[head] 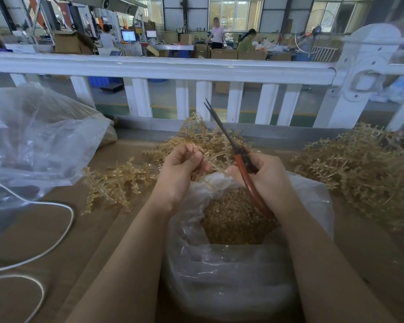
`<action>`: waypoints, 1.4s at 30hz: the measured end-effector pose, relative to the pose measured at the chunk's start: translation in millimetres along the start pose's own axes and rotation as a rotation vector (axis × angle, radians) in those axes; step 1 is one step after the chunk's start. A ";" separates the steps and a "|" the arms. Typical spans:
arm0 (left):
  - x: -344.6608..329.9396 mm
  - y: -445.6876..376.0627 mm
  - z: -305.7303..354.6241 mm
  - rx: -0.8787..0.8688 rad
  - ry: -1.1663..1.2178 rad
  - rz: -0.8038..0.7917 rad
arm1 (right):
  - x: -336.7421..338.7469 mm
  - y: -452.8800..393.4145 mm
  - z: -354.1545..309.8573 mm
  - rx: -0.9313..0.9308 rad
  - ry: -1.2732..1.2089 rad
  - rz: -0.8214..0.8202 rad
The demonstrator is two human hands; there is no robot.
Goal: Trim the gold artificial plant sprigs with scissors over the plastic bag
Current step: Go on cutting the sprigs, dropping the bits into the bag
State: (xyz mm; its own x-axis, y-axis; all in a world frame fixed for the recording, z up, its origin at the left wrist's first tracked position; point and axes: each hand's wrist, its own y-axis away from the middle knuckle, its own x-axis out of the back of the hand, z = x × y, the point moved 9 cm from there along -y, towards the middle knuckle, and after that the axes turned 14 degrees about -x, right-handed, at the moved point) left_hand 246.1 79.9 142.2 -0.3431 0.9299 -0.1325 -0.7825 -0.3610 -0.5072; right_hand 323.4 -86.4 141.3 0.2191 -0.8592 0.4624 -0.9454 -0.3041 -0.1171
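Note:
My left hand (181, 170) pinches the stem of a gold sprig (197, 134) whose branches fan out behind both hands. My right hand (265, 177) grips red-handled scissors (239, 157); their dark blades point up and away, nearly together, and its fingertips also touch the stem. Both hands hover above the open clear plastic bag (231, 273), which holds a heap of gold trimmings (233, 217). Another gold sprig (117, 183) lies on the table left of my left hand.
A large pile of gold sprigs (359, 173) lies at the right. A big clear plastic bag (35, 141) sits at the left, with a white cable (56, 243) looping over the brown tabletop. A white railing (196, 68) runs behind; people work far beyond it.

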 end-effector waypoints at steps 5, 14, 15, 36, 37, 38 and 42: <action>-5.0 1.5 -1.3 0.017 0.002 -0.038 | -6.1 -0.6 -0.9 0.003 -0.036 -0.031; -9.5 2.9 -6.2 0.101 0.035 -0.077 | 14.8 4.2 -5.7 0.017 -0.183 0.151; -11.1 3.3 -6.4 0.105 0.037 -0.080 | 13.0 3.8 -6.2 0.012 -0.188 0.130; 1.7 1.1 -5.9 0.194 0.022 -0.035 | 7.9 14.1 -21.1 0.137 0.099 0.110; 5.3 -0.1 -4.7 0.188 0.021 -0.012 | 5.5 15.0 -21.8 0.156 0.158 0.098; 9.3 -0.8 -3.7 0.183 0.020 0.017 | 3.9 15.3 -22.0 0.172 0.214 0.094; 29.4 -2.9 -2.6 0.159 0.019 0.177 | -3.0 12.1 -17.8 0.179 0.405 0.079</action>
State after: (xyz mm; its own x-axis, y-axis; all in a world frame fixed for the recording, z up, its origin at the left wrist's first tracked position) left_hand 239.6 108.6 137.6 -0.4735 0.8517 -0.2243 -0.7834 -0.5237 -0.3347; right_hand 307.0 -80.1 154.2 0.0018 -0.6634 0.7482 -0.8909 -0.3410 -0.3002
